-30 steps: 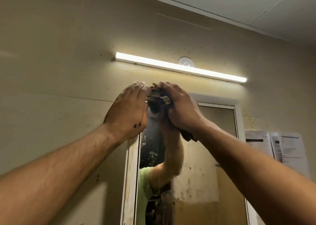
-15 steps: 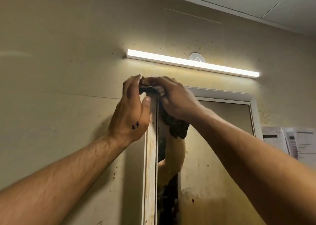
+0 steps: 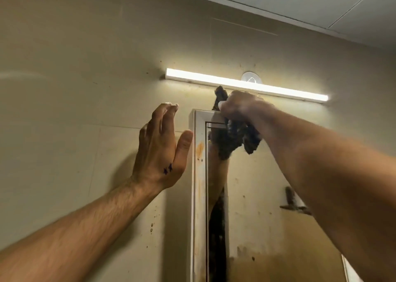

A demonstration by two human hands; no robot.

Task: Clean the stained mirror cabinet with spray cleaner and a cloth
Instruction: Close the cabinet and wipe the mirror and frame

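Up high, facing a beige wall (image 3: 64, 67) flecked with dark spots, with the mirror cabinet (image 3: 198, 217) mounted on it just below a lit light bar (image 3: 246, 84). Risks, as judged from here: hard scrubbing along the top edge could jolt the cabinet door, with nothing steadying it; could knock the light bar, so close above the knuckles; could smear grime from a dark, dirty-looking cloth back across the glass. Looks badly soiled: white frame (image 3: 200, 119) streaked rust-orange down its left side, mirror (image 3: 267, 185) hazed yellow-brown with dark specks and a heavier brown band low down. Right hand (image 3: 242, 108) clenched round the cloth (image 3: 233, 140), pressing it on the cabinet's top left corner, bunched folds hanging over the glass. Left hand (image 3: 160, 151) loose and spread, thumb out, just beside the frame but apart from it, holding nothing. Smallest: an orange blotch (image 3: 200, 149) on the frame near that thumb.
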